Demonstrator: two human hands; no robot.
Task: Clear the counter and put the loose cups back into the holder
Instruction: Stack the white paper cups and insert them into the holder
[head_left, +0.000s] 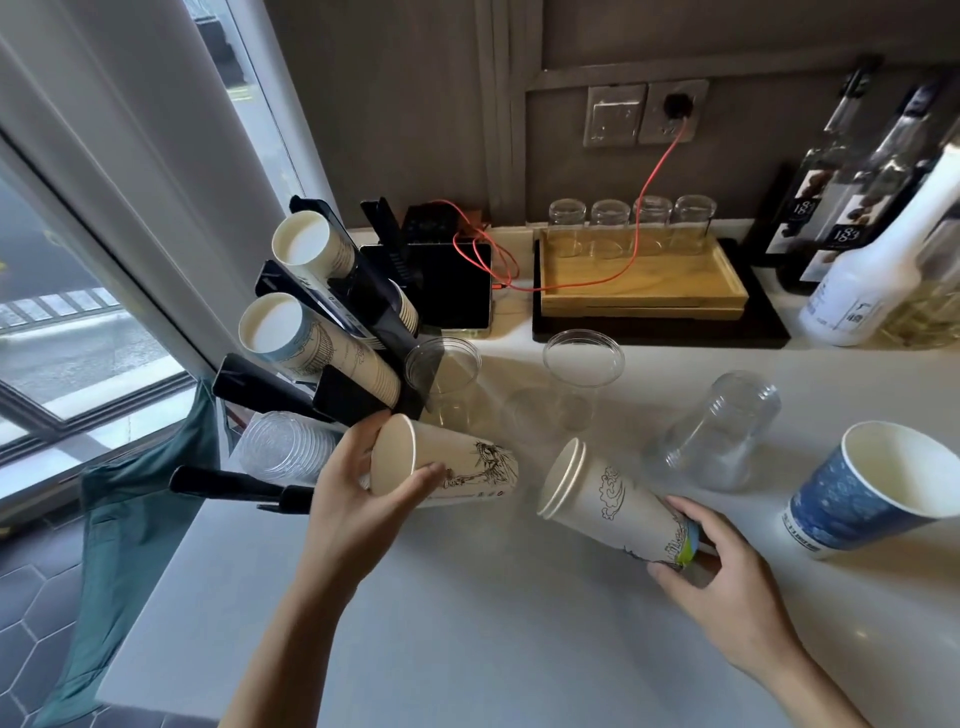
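My left hand (358, 499) grips a white paper cup with a line drawing (457, 465) near its rim, held sideways just below the black cup holder (358, 322). My right hand (722, 566) grips the base of a short stack of white paper cups (608, 499), tilted with rims toward the left. The holder's slanted tubes carry stacks of paper cups (306, 244) and clear lids (285, 447). Loose on the white counter (493, 623) are two upright clear plastic cups (447, 374) (579, 374), an upturned clear cup (722, 431) and a blue paper cup (872, 493).
A wooden tray (639, 280) with several glasses sits on a black mat at the back. A black box (457, 286) with a red cable stands beside the holder. Bottles (872, 249) crowd the back right. A window and a green cloth (135, 499) lie left.
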